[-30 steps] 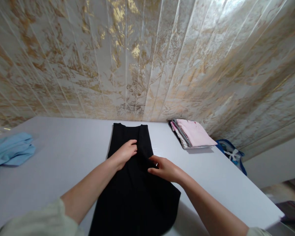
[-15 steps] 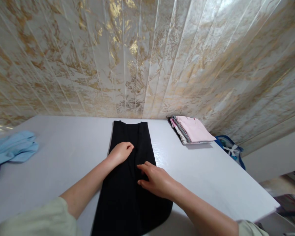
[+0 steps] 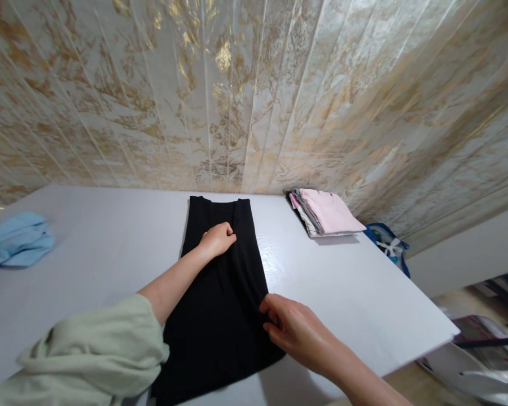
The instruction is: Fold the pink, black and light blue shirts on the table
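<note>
A black garment (image 3: 211, 332) lies lengthwise on the white table, narrow at the far end and wider toward me. Its kind is unclear; a fold runs down its right half. My left hand (image 3: 218, 239) is closed at this fold in the upper middle, fingers curled against the cloth. Lower down, my right hand (image 3: 294, 330) pinches the garment's right edge between thumb and fingers, and the fabric between both hands is drawn into a slanting crease. The fingertips of the right hand are partly hidden by the cloth.
A stack of folded clothes (image 3: 328, 213), pale pink on top, sits at the back right of the white table (image 3: 338, 282). A crumpled light blue cloth (image 3: 17, 239) lies at the left. Beyond the right edge is a blue bag (image 3: 387, 245). A patterned gold-and-white wall covering (image 3: 220, 101) rises behind.
My right hand has moved right and toward me, from the garment's middle to its right edge, and now grips it. My left hand stays near the fold. The view has shifted slightly.
</note>
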`<action>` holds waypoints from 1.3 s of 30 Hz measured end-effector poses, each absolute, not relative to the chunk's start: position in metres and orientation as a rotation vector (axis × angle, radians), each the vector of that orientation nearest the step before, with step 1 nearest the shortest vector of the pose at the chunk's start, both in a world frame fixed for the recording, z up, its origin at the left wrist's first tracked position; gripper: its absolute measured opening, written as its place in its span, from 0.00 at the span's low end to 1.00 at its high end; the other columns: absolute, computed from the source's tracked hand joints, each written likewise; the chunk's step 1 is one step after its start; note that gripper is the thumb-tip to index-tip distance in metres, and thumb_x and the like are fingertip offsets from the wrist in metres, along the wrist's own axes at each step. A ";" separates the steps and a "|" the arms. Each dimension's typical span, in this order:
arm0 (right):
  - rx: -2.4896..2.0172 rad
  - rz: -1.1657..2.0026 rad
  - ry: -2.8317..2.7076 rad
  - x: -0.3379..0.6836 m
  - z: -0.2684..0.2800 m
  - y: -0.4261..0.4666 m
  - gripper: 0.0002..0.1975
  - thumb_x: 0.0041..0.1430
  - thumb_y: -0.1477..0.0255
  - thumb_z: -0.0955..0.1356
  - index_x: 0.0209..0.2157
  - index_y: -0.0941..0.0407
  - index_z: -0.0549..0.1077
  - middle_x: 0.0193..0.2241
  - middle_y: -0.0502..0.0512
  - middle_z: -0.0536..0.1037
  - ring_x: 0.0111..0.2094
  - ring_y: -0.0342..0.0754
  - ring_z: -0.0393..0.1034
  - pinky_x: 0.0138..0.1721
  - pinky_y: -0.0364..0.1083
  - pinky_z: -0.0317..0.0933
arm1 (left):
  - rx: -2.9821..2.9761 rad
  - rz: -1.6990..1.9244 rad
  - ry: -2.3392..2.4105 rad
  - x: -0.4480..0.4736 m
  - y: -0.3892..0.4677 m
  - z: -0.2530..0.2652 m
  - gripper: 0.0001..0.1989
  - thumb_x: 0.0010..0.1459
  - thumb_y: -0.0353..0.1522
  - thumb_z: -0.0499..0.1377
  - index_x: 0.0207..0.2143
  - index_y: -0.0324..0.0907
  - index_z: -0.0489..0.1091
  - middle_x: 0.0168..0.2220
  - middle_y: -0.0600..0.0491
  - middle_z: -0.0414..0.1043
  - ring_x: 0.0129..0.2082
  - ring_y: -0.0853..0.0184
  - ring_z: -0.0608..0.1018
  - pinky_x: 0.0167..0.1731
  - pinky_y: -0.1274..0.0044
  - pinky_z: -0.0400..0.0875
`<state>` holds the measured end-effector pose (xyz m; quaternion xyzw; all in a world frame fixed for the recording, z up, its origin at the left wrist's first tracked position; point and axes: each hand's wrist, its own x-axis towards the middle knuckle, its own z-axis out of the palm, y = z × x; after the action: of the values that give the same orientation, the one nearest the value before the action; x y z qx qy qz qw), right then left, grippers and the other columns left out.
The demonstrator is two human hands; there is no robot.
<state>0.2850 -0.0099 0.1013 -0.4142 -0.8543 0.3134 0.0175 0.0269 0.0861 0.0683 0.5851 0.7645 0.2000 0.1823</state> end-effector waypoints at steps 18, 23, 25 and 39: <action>-1.117 1.006 -2.492 0.301 0.105 -0.016 0.15 0.59 0.78 0.62 0.46 0.50 0.71 0.42 0.52 0.72 0.35 0.43 0.70 0.37 0.43 0.62 | 2.062 0.674 1.680 0.044 -0.026 0.098 0.09 0.58 0.27 0.50 0.34 0.46 0.69 0.38 0.53 0.71 0.42 0.63 0.72 0.44 0.72 0.65; -0.987 0.987 -2.633 0.321 0.100 -0.034 0.27 0.55 0.73 0.70 0.56 0.47 0.64 0.55 0.57 0.64 0.55 0.53 0.61 0.55 0.50 0.58 | 2.051 0.517 1.415 0.072 -0.089 0.095 0.09 0.56 0.32 0.59 0.41 0.50 0.69 0.44 0.53 0.71 0.44 0.62 0.72 0.45 0.72 0.66; -0.999 0.930 -2.636 0.319 0.092 -0.044 0.28 0.54 0.74 0.70 0.56 0.48 0.64 0.55 0.57 0.64 0.55 0.54 0.61 0.55 0.52 0.57 | 2.075 0.503 1.417 0.081 -0.104 0.085 0.14 0.52 0.34 0.63 0.43 0.50 0.69 0.47 0.52 0.70 0.47 0.60 0.71 0.47 0.70 0.66; -1.068 0.835 -2.382 0.314 0.062 -0.063 0.25 0.48 0.89 0.61 0.44 0.53 0.68 0.42 0.53 0.67 0.42 0.46 0.65 0.42 0.45 0.61 | 2.008 0.737 1.569 0.087 -0.126 0.071 0.05 0.58 0.26 0.51 0.35 0.44 0.63 0.38 0.53 0.68 0.41 0.64 0.71 0.43 0.71 0.68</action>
<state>0.3138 -0.0630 0.0621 -0.3820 -0.8516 0.2987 0.1991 0.0872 -0.1263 0.0710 0.7344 0.5738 0.2696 0.2422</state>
